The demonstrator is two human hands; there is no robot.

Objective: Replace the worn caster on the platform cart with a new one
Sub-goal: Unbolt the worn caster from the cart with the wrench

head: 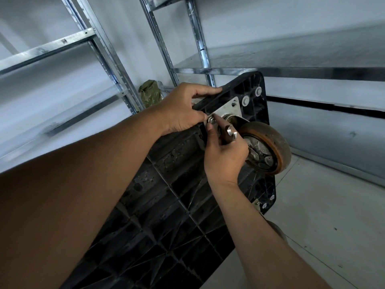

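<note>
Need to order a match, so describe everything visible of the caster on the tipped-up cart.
The caster has a rusty orange-brown tread around a grey metal hub, held in a fork under a silver mounting plate. The plate lies flat against the black ribbed underside of the cart, near its upper corner. A bare bolt end shows at the plate's far corner. The right hand, also holding a wrench, pinches the nut at the near corner.
</note>
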